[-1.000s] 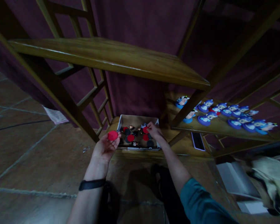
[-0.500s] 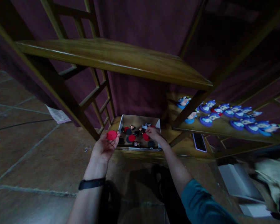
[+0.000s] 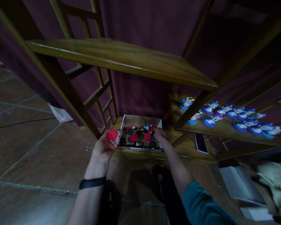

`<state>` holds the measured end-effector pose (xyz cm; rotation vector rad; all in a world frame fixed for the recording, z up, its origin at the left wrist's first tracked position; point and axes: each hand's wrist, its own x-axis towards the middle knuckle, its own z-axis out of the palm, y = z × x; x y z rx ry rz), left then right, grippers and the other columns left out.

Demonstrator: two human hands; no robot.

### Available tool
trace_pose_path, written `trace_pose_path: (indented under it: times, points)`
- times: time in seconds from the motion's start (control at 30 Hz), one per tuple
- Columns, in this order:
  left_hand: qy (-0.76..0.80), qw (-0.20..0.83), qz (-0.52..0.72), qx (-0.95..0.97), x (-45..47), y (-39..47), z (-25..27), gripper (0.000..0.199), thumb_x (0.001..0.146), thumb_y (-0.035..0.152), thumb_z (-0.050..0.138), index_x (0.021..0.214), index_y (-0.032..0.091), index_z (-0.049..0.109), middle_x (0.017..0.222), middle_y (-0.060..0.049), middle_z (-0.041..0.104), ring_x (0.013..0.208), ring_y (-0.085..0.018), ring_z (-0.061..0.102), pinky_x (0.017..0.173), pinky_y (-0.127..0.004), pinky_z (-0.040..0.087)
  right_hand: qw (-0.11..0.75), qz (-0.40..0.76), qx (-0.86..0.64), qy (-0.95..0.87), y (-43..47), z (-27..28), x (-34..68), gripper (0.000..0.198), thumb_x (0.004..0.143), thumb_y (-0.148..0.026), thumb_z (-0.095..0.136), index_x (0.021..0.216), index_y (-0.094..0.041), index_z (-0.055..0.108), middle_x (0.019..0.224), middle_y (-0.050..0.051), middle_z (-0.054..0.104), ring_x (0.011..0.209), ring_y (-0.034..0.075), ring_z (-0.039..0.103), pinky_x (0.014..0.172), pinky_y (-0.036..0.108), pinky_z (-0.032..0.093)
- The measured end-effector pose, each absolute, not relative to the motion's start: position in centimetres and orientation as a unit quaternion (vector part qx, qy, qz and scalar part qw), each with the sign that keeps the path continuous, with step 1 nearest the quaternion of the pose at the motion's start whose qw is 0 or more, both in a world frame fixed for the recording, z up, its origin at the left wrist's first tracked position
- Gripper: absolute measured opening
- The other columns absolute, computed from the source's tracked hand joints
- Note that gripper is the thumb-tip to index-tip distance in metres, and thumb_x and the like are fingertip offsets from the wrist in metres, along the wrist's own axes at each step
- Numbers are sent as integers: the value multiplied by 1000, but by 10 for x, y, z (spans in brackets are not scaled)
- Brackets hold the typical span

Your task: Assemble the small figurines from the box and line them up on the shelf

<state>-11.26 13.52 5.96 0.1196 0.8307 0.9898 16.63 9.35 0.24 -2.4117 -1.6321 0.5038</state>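
Note:
My left hand (image 3: pixel 105 146) is palm up at the left of a shallow cardboard box (image 3: pixel 142 118), with a flat red disc (image 3: pixel 111 134) held at its fingers. Inside the box lie small dark figures (image 3: pixel 138 144), red round bases (image 3: pixel 147 136) and black round bases (image 3: pixel 152 144), mixed together. My right hand (image 3: pixel 160 134) reaches into the right end of the box. Its fingers are curled at another red disc (image 3: pixel 154 128), which they partly cover. The fingertips themselves are hard to see in the dim light.
A wooden shelf board (image 3: pixel 121 59) juts out above the box. Several blue-and-white figurines (image 3: pixel 212 120) stand on a shelf at the right. A phone (image 3: pixel 201 143) lies on the lower board. White boxes (image 3: pixel 241 184) are on the floor at the right.
My right hand has moved right inside the box, from above a red base to the red disc near the right wall. My left hand still holds its red disc in the same place.

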Motion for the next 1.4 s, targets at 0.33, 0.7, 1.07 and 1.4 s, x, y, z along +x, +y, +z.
trace_pose_path:
  times: [0.33,0.7,1.07,1.4]
  points:
    - [368,806,462,50,-115,138,54,21,85,21,41,92,9,57,85,-15,65,74,-20,65,55,-29,56,166,207,-817,-511,105,-2,167,24,84,-25,44,104,-26,59,92,-2,68,75,11,61,68,22,46]
    - [385,799,460,39,-113,138,56,21,86,23,41,89,11,59,86,-14,65,78,-21,65,55,-29,56,146,189,-823,-515,94,12,168,23,83,-24,44,91,-29,65,101,-2,66,92,16,58,78,25,42]
    - [392,794,463,33,-111,136,61,22,86,20,39,91,10,58,86,-14,65,78,-20,65,56,-27,55,69,353,-682,-637,89,0,131,24,70,-13,56,78,-29,72,81,-6,71,79,12,63,69,19,44]
    - [373,803,463,38,-115,136,58,22,86,20,38,91,10,58,85,-14,66,76,-20,66,55,-28,55,111,270,-721,-628,89,0,128,31,76,-13,48,92,-29,69,94,-3,70,86,14,62,75,22,44]
